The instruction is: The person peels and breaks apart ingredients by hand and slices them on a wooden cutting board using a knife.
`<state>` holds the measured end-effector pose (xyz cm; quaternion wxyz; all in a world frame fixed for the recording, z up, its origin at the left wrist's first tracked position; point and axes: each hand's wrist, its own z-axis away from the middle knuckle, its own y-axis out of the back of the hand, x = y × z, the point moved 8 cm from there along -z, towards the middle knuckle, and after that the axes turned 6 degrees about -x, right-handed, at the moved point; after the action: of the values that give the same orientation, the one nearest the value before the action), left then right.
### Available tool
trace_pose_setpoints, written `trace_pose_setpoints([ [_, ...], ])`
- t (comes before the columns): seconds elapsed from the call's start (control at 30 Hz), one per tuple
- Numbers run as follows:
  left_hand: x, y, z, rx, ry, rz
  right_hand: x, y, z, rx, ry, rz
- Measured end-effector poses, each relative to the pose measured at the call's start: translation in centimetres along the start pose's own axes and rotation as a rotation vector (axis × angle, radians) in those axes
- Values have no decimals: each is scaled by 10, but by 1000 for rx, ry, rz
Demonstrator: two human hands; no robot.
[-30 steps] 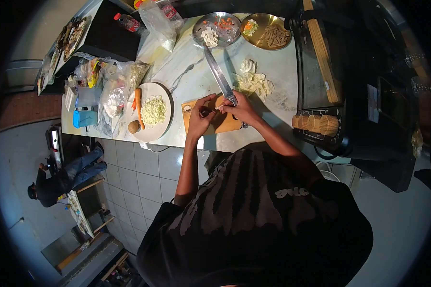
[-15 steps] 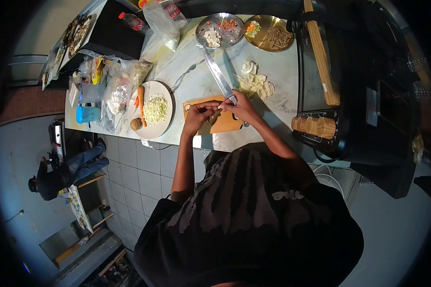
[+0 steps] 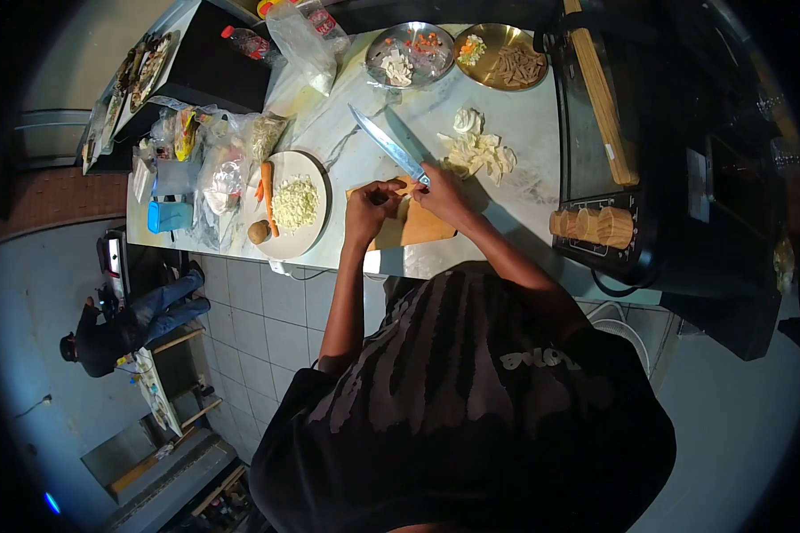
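My right hand [image 3: 443, 194] is closed on a large knife [image 3: 384, 140], whose blade points up and to the left over the counter. Close beside it, my left hand [image 3: 372, 210] has its fingers pinched together over the wooden cutting board [image 3: 418, 228]; a small pale piece shows between the two hands, too small to name. Left of the board lies a white plate [image 3: 315, 233] with chopped pale-green vegetable [image 3: 295, 202], a carrot [image 3: 268, 186] and a round brown item [image 3: 259, 232]. Pale leaves [image 3: 480, 158] lie on the counter beyond my right hand.
Two metal plates [image 3: 410, 82] [image 3: 501, 83] of cut food stand at the back. Plastic bags [image 3: 222, 182] and a blue container [image 3: 169, 216] are at the left. A black stove [image 3: 596, 253] with wooden pieces [image 3: 592, 227] is at the right. A person [image 3: 107, 342] is at far left.
The knife's blade has swung left and lower as my right hand turned. Both hands remain close together over the board. The view has shifted slightly.
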<state>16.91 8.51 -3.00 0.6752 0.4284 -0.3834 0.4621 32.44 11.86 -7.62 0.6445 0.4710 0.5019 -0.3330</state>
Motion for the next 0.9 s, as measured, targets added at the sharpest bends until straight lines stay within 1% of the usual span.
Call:
trace_pose_setpoints([
  [0.03, 4, 0, 0, -2, 7, -98, -5, 2, 1, 24, 18, 84],
  [0.07, 8, 0, -1, -6, 9, -196, -10, 2, 2, 31, 16, 89],
  [0.1, 6, 0, -3, -15, 1, -195, -12, 1, 3, 47, 15, 89],
  [0.17, 7, 2, -8, -7, -34, -345, -17, 4, 6, 85, 11, 99],
  [0.23, 9, 0, -11, -40, -26, -346, -32, 7, 13, 117, 36, 174],
  [0.27, 7, 1, -10, -57, 0, -350, -32, 6, 15, 93, -30, 202],
  [0.3, 6, 1, -8, -79, -5, -352, -31, 5, 17, 111, -43, 204],
  [0.37, 13, 1, -10, -75, -59, -489, -37, 7, 20, 152, 8, 276],
  [0.4, 8, 2, -13, -93, -65, -483, -33, 4, 23, 163, -5, 285],
  [0.47, 4, 4, -16, -124, -156, -461, -32, 6, 26, 274, 35, 341],
  [0.5, 5, 4, -15, -133, -160, -454, -33, 6, 27, 279, 28, 350],
  [0.57, 15, 4, -10, -143, -262, -449, -31, 7, 28, 264, -13, 310],
  [0.6, 15, 5, -8, -148, -266, -443, -35, 7, 30, 267, -16, 318],
  [0.67, 22, 5, -2, -138, -389, -579, -32, 8, 37, 251, -114, 169],
  [0.7, 20, 5, -2, -144, -396, -571, -32, 7, 42, 258, -118, 179],
  [0.77, 19, 4, 2, -122, -511, -610, -38, 5, 60, 341, -65, 231],
  [0.8, 19, 5, 4, -131, -519, -597, -40, 1, 70, 349, -73, 244],
  [0.87, 20, 5, 6, -162, -492, -594, -51, -7, 92, 395, 9, 300],
  [0.9, 15, 5, 3, -176, -497, -584, -64, -7, 102, 403, -4, 310],
])
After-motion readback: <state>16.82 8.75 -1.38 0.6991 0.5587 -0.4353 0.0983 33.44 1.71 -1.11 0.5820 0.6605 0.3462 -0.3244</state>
